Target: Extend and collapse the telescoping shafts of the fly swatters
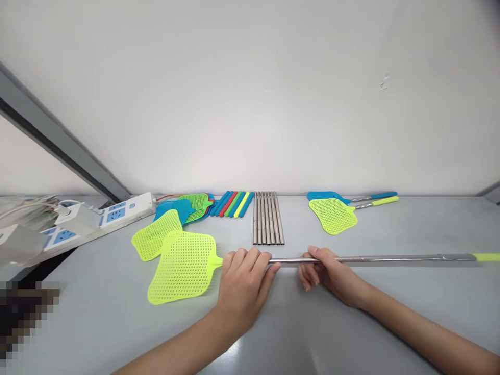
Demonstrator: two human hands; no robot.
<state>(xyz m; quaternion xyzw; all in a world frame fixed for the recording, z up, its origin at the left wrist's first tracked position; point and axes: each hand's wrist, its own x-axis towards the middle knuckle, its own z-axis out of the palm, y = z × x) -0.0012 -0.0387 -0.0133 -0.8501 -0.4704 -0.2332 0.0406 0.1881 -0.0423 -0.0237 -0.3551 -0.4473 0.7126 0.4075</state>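
A fly swatter lies across the grey table [117, 323], its yellow-green mesh head [183, 266] at the left and its extended metal rod [390, 258] running right to a yellow-green grip [486, 257]. My left hand [244, 281] grips the rod right next to the head. My right hand [326, 273] pinches the rod a little further right. Between the two hands a short bare piece of rod shows.
At the back lie loose yellow-green and blue swatter heads [172, 219], several coloured grips [234, 204], a row of metal rods [267, 224] and two assembled swatters [336, 211]. White power strips [113, 213] with plugs sit at the left. A wall rises behind.
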